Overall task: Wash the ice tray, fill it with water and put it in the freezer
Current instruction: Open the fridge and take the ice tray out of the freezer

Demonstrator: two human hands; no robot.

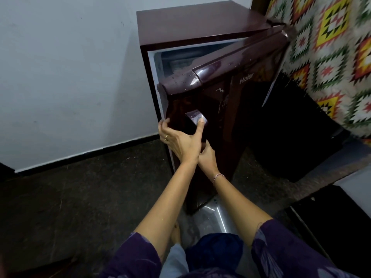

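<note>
A small maroon fridge (pixel 200 23) stands against the white wall. Its door (pixel 230 101) is ajar, hinged on the right, and the frosted freezer compartment (pixel 176 63) shows through the gap at the top. My left hand (pixel 180 139) grips the door's free left edge, fingers curled round it and thumb on the square handle recess (pixel 193 115). My right hand (pixel 207 156) lies against the door front just below, its fingers hidden behind my left hand. No ice tray is in view.
White wall (pixel 70 77) with a black skirting on the left, dark speckled floor (pixel 90 197) in front. A patterned curtain (pixel 331 57) hangs at the right above a black box (pixel 297 137). A grey metal base (pixel 216 217) shows under the fridge, near my foot (pixel 175 234).
</note>
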